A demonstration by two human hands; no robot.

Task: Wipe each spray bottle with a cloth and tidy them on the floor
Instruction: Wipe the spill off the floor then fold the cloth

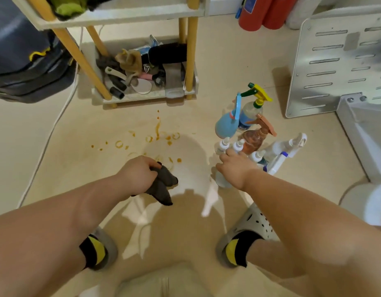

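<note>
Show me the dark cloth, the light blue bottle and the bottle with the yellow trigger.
dark cloth (164, 183): head view, its bunched middle.
light blue bottle (226, 125): head view, its rounded body.
bottle with the yellow trigger (251, 109): head view, its clear shoulder.

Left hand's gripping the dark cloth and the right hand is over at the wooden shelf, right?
No: the head view shows the right hand at the spray bottles, not the shelf. The left hand does grip the dark cloth.

Home utility corner, cluttered wooden shelf rack (129, 67), red fire extinguishers (262, 11), stained floor (56, 129)
</note>
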